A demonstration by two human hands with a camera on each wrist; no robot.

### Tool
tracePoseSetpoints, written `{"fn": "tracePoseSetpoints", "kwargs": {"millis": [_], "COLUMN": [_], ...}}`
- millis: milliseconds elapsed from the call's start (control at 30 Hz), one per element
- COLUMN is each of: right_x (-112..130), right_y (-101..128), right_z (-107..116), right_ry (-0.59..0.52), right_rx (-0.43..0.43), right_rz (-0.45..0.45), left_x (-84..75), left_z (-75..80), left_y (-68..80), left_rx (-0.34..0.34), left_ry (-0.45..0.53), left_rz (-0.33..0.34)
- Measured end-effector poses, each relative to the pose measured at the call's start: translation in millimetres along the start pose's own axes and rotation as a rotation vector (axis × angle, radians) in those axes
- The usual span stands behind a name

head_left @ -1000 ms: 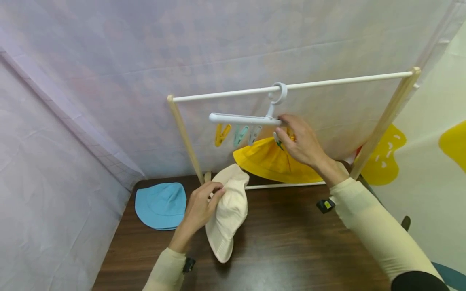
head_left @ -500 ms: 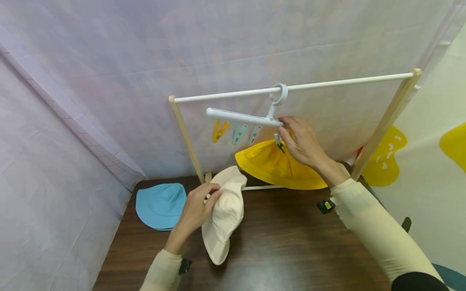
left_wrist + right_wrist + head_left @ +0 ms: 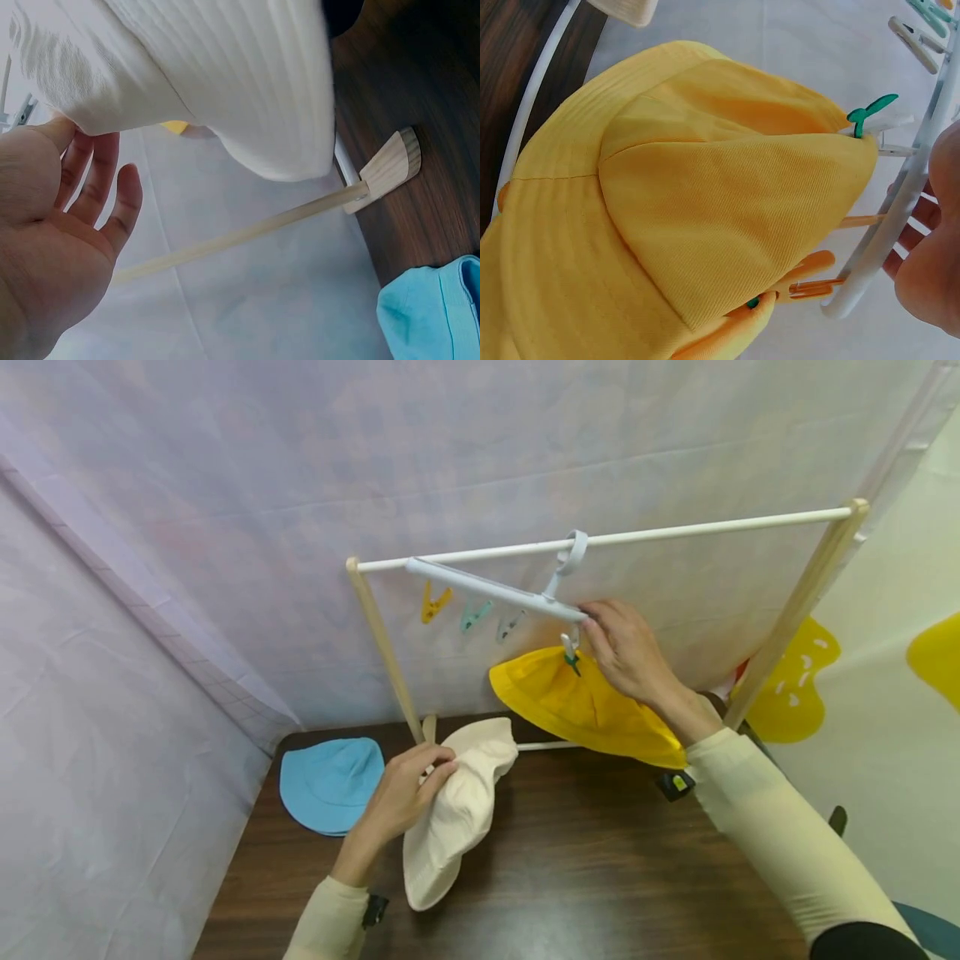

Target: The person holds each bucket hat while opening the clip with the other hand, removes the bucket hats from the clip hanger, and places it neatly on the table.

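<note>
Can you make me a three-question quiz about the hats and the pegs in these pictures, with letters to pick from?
1. Where is the blue hat?
A. clipped to the hanger
B. lying on the table
C. in the right hand

2. What colour is the hat that hangs from the peg hanger?
A. yellow
B. red
C. black

3. What is the left hand doing?
A. resting flat on the table
B. pointing at the rail
C. holding the cream hat

Answers: 1 B, it lies flat on the dark table at the left. 2 A, the yellow hat hangs from a peg. 3 C, its fingers grip the cream hat by the brim.
</note>
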State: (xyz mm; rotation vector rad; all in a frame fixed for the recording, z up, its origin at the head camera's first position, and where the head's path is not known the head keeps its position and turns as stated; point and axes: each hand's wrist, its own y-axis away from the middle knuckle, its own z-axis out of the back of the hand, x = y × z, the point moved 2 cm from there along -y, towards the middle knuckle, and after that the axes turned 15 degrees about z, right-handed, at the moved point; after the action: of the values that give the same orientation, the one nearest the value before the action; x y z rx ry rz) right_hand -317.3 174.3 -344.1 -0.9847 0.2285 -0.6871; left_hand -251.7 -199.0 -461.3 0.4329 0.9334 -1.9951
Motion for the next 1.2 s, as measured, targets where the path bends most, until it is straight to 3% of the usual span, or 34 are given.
{"fn": "tracePoseSetpoints", "kwargs": {"millis": [667, 767, 800, 933, 1000, 1033, 1200], "right_x": [-4, -4, -5, -4, -4, -4, -4], "right_y": [6, 6, 6, 6, 6, 6, 6], "right_z": [3, 3, 3, 4, 5, 5, 5], "right_ry": [0.015, 0.021, 0.021, 0.024, 0.023, 0.022, 0.014], "right_rx": [0.003, 0.008, 0.009, 0.009, 0.012, 0.012, 0.016], "right_rz": [0.0, 0.001, 0.002, 0.001, -0.003, -0.006, -0.015], "left_x": [-0.9, 3.6, 23.9, 28.5, 27.9, 8.5, 4.1], "left_z": [-7.5, -14.7, -28.8, -39.3, -43.1, -33.1, -40.7], "left_y": [6.0, 7.2, 7.6, 12.4, 15.2, 16.9, 23.0], "left_rx": [0.042, 0.04, 0.041, 0.073, 0.086, 0.093, 0.141], "left_ry": [-0.067, -0.032, -0.021, 0.0, -0.032, -0.049, -0.138], "left_rz": [-0.144, -0.18, -0.203, -0.215, -0.207, -0.188, -0.154]}}
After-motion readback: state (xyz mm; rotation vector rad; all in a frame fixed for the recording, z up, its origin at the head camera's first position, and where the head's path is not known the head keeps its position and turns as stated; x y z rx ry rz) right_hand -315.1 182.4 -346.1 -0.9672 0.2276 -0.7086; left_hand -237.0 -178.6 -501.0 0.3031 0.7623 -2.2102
